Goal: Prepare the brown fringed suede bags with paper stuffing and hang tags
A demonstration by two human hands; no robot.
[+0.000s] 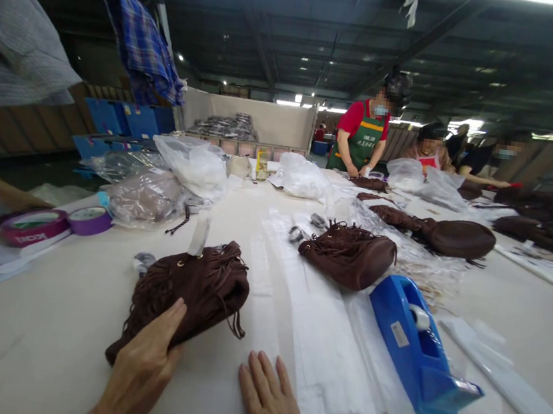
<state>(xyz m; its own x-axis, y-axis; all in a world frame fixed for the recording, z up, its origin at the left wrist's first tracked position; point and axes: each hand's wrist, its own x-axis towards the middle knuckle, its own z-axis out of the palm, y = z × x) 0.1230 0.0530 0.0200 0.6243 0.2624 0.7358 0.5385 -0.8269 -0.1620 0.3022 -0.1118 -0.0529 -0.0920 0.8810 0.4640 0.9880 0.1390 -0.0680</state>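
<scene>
Counter: near edge, left hand lying on the fringed bag; right hand flat on the counter just right of it. Paper strips run between that bag and the tape dispenser at right. Second fringed bag behind the dispenser. Tape rolls at far left; plastic bags behind them. Person in apron at the counter's far end.

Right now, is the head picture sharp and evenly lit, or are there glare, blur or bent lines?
Head view: wide-angle distortion bends the table edges and the roof beams; the ceiling is dark with small bright lamps; the left hand and brown fringed bag are sharp; the far workers are soft, and the blue tape dispenser shows mild glare.
</scene>
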